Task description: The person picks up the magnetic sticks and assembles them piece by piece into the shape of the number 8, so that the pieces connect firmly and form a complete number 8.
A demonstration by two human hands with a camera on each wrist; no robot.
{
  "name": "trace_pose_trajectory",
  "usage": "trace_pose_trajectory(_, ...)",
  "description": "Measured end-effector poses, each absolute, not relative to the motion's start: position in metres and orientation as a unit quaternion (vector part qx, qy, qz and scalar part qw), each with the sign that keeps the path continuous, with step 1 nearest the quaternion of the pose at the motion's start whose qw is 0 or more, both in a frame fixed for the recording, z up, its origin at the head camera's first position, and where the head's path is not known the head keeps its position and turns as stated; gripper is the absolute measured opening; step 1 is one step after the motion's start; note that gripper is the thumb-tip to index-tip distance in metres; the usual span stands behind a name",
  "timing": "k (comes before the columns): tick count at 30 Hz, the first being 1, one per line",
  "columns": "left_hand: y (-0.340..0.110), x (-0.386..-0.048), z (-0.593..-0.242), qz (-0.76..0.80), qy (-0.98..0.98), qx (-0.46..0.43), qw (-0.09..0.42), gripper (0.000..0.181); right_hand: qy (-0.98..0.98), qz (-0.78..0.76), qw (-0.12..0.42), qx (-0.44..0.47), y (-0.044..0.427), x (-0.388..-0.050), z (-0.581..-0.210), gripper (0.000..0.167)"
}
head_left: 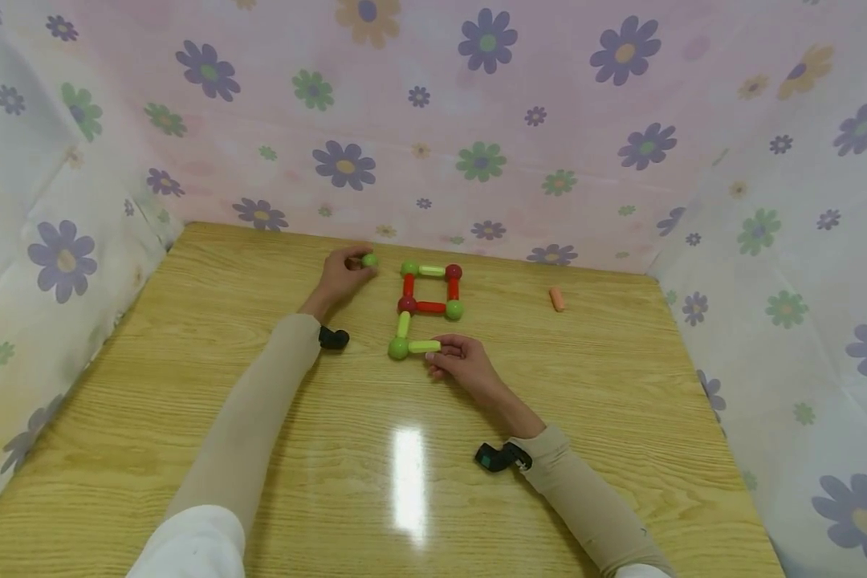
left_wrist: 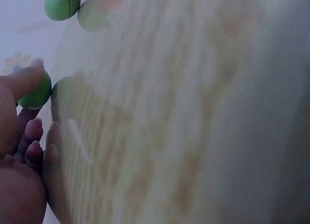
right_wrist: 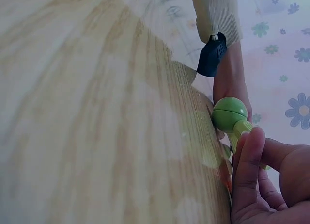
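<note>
My left hand [head_left: 343, 277] pinches a green ball [head_left: 369, 261] between thumb and fingers at the far left of the table; the left wrist view shows this green ball [left_wrist: 37, 94] touching the tabletop. With my right hand [head_left: 468, 365] I pinch the free end of a yellow-green rod [head_left: 425, 347]. Its other end meets a green ball [head_left: 398, 348], from which a second yellow-green rod [head_left: 403, 325] runs up to a dark red ball [head_left: 407, 304]. That ball is one corner of a square of rods and balls, including a red rod [head_left: 431, 307] and another green ball [head_left: 453, 309].
An orange rod [head_left: 557, 299] lies alone on the right side of the wooden table [head_left: 585, 377]. Flowered cloth [head_left: 419, 128] hangs behind the table and along both sides. Black wrist cameras [head_left: 502, 457] sit on both forearms.
</note>
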State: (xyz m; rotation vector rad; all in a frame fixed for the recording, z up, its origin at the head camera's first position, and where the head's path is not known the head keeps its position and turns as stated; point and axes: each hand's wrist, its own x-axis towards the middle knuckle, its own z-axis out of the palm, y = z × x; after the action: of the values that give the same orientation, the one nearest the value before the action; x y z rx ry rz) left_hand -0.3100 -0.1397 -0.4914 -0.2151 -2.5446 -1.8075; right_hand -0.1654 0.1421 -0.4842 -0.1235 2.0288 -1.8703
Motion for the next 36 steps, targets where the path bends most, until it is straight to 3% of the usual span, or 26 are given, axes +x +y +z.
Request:
trace_pose_trajectory(13,-0.146,-0.284,-0.491,-0.575,-0.814,-0.080,-0.028,0.042,0.713,-0.676,0.180,-0.045,0.139,-0.162,-0.486,0.032)
trace_pose_trajectory(29,-0.140,-0.254,-0.487,-0.607,-0.788,-0.105,-0.003,0.042,0.715,-0.677,0.170,-0.038,0.135,-0.165,-0.481,0.032)
trace_pose_trajectory(36,-0.130,-0.242,-0.478,-0.629,-0.767,-0.119,-0.039,0.042,0.715,-0.677,0.169,-0.045,0.133,-0.166,-0.480,0.032)
